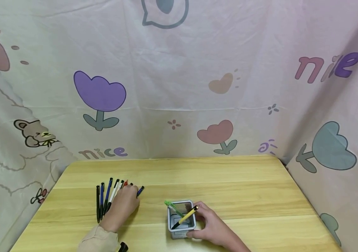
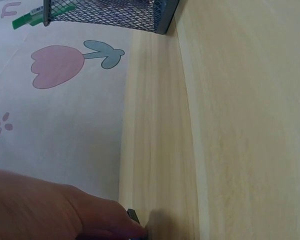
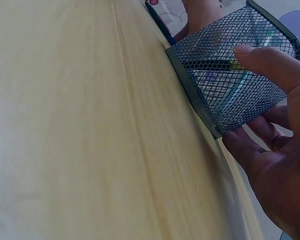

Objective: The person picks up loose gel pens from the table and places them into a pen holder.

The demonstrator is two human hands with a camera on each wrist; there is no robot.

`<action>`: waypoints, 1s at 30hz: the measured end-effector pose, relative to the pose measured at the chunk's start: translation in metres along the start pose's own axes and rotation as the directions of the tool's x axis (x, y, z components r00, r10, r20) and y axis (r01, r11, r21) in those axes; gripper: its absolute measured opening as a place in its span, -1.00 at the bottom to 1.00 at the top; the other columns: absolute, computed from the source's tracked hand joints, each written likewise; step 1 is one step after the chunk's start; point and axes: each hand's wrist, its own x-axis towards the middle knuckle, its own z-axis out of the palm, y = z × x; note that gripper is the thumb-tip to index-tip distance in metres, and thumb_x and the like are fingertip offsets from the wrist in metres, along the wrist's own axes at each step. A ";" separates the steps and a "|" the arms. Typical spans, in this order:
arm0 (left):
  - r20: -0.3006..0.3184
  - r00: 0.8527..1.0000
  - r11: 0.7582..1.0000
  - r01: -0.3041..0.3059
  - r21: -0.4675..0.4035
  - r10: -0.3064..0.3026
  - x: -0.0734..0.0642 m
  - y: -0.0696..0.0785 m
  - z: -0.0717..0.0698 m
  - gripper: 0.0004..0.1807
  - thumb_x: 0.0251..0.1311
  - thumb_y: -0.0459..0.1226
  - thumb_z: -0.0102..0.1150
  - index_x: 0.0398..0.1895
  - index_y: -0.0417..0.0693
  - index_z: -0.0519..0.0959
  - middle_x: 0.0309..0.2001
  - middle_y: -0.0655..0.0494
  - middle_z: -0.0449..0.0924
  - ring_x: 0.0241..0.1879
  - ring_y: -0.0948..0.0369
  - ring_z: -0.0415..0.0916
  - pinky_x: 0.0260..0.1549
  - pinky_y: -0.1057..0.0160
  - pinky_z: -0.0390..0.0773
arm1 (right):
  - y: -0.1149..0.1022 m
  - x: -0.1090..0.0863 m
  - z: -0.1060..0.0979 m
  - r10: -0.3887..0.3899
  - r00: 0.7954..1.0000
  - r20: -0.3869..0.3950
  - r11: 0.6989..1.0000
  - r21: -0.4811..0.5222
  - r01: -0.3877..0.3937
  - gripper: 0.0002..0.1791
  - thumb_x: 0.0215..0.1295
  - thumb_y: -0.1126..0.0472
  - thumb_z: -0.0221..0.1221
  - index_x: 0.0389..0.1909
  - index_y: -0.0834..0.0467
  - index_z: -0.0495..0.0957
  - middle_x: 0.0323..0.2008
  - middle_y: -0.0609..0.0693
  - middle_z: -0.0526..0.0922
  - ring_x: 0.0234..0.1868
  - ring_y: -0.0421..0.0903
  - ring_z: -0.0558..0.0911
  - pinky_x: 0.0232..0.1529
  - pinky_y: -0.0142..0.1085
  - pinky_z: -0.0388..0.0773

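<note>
A silver mesh pen holder [image 1: 179,233] stands upright on the table. My right hand [image 1: 212,225] grips its right side, thumb on the near mesh wall and fingers round the other side, as the right wrist view shows. Inside lean a green pen [image 1: 173,207] and a yellow pen [image 1: 187,217] with black ends. On the left lies a fan of several black, blue, white and red pens [image 1: 106,197]. My left hand [image 1: 123,206] covers part of them, its curled fingers pinching a dark blue pen [image 1: 140,191] at the fan's right end. Its fingertips are mostly hidden.
The light wooden table [image 1: 229,182] has a printed cloth [image 1: 166,87] behind it and along both sides. A small black object [image 1: 123,247] shows by the left sleeve at the bottom edge.
</note>
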 end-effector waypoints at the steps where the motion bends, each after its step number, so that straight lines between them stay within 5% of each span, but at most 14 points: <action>1: 0.000 1.000 1.000 -0.002 0.001 0.002 0.000 0.000 0.000 -0.85 0.01 -0.60 0.20 -0.56 -0.25 0.57 -0.62 0.05 0.42 -0.63 0.21 0.24 -0.67 0.34 0.21 | 0.000 0.000 0.000 0.000 1.000 -0.001 1.000 -0.002 0.000 -0.41 0.12 0.04 0.53 0.20 -0.10 0.61 0.18 0.04 0.53 0.19 -0.24 0.59 0.30 -0.46 0.54; 19: -0.023 1.000 1.000 0.007 -0.025 -0.007 0.001 0.000 0.004 -0.90 -0.02 -0.56 0.26 -0.51 -0.24 0.63 -0.60 0.04 0.52 -0.61 0.22 0.28 -0.65 0.34 0.27 | 0.001 0.000 0.001 -0.007 1.000 0.002 1.000 0.016 0.007 -0.40 0.12 0.06 0.53 0.22 -0.05 0.61 0.18 0.05 0.53 0.18 -0.22 0.62 0.29 -0.45 0.56; 30: -0.097 0.995 0.997 0.001 -0.077 -0.008 -0.001 0.009 -0.003 -0.75 -0.08 -0.56 0.32 -0.25 -0.29 0.71 -0.36 -0.11 0.73 -0.46 0.17 0.61 -0.56 0.28 0.62 | 0.000 0.000 0.001 -0.001 1.000 -0.005 1.000 -0.010 0.001 -0.43 0.12 0.06 0.53 0.19 -0.13 0.61 0.16 0.01 0.54 0.16 -0.23 0.62 0.27 -0.45 0.56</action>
